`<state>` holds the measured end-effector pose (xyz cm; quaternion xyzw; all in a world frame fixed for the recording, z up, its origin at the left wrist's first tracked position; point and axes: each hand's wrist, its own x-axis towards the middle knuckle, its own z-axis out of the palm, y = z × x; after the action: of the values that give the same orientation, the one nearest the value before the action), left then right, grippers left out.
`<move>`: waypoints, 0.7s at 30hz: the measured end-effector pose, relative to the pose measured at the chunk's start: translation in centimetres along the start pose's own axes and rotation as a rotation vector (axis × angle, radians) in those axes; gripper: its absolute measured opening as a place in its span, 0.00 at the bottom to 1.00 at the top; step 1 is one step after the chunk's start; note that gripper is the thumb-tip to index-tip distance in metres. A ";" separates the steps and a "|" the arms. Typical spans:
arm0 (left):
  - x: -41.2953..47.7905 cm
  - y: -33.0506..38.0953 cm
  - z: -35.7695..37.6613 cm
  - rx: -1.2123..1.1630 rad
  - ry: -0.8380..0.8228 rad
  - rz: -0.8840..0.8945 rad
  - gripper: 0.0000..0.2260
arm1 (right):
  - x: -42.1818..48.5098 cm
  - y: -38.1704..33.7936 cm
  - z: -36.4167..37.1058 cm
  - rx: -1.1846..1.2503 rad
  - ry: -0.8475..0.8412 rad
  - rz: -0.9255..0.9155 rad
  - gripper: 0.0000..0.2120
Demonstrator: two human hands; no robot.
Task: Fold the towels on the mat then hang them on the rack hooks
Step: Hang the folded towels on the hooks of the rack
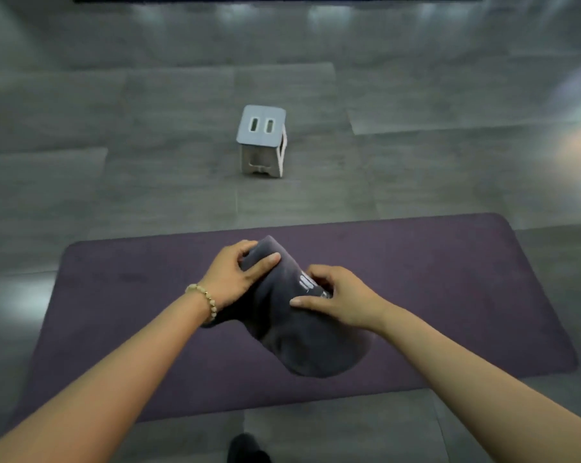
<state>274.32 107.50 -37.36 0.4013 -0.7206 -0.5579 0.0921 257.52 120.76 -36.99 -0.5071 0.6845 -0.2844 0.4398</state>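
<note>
Towel [299, 345] in left hand [229, 279], right hand [342, 297], over mat [449, 279].

grey stool [261, 139] on tiled floor [115, 128]

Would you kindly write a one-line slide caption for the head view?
Left hand and right hand grip a dark grey towel over a purple mat, grey stool beyond.

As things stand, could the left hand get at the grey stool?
Probably not without stepping forward: the left hand holds the towel over the mat, and the stool stands well beyond the mat's far edge.
</note>
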 end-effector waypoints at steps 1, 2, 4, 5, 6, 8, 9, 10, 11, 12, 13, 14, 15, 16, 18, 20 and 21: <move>-1.5 -0.1 -1.5 -0.020 0.071 -0.008 0.10 | 0.1 -1.9 0.9 0.003 0.025 -0.021 0.16; -3.1 -0.1 -2.9 -0.060 0.140 -0.028 0.14 | 0.1 -3.8 1.8 0.001 0.045 -0.046 0.16; -6.3 0.1 -5.3 -0.138 0.216 -0.095 0.24 | 0.0 -7.0 3.6 -0.043 0.047 -0.092 0.18; -7.7 0.2 -6.4 -0.147 0.222 -0.124 0.26 | -0.1 -8.4 4.4 -0.078 0.029 -0.115 0.18; -8.9 0.0 -7.4 -0.132 0.212 -0.154 0.29 | 0.0 -9.4 5.2 -0.119 0.011 -0.138 0.16; -11.1 -0.3 -9.0 -0.122 0.184 -0.205 0.36 | 0.0 -11.2 7.0 -0.212 -0.023 -0.181 0.17; -12.1 -0.4 -9.6 -0.142 0.181 -0.239 0.38 | 0.0 -11.8 7.9 -0.262 -0.045 -0.210 0.18; -13.1 -0.4 -10.1 -0.162 0.192 -0.269 0.38 | 0.0 -12.4 8.9 -0.300 -0.075 -0.243 0.18; -14.0 -0.6 -10.6 -0.172 0.208 -0.288 0.36 | -0.2 -13.1 9.9 -0.323 -0.119 -0.272 0.18; -15.0 -0.6 -11.0 -0.169 0.226 -0.300 0.32 | -0.4 -13.8 10.9 -0.329 -0.163 -0.301 0.17; -16.1 -0.5 -11.4 -0.167 0.243 -0.306 0.26 | -0.7 -14.5 11.8 -0.324 -0.208 -0.321 0.15; -17.3 -0.4 -11.9 -0.170 0.260 -0.310 0.20 | -1.0 -15.2 12.7 -0.302 -0.252 -0.332 0.16; -18.8 -0.4 -12.4 -0.176 0.285 -0.313 0.14 | -1.4 -16.0 13.5 -0.277 -0.302 -0.330 0.17; -20.4 -0.6 -12.9 -0.184 0.311 -0.312 0.10 | -1.9 -16.8 14.3 -0.246 -0.343 -0.321 0.16; -24.1 -1.3 -14.1 -0.213 0.367 -0.296 0.10 | -2.5 -18.3 15.8 -0.172 -0.379 -0.287 0.17; -28.1 -2.0 -15.3 -0.190 0.423 -0.284 0.11 | -2.8 -20.4 17.2 -0.072 -0.417 -0.292 0.22; -30.4 -2.5 -15.9 -0.165 0.441 -0.284 0.10 | -2.8 -21.8 18.2 -0.058 -0.465 -0.315 0.26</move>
<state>304.76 116.45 -24.24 0.6011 -0.5719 -0.5212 0.2000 283.72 117.41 -26.16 -0.6713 0.4858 -0.2055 0.5207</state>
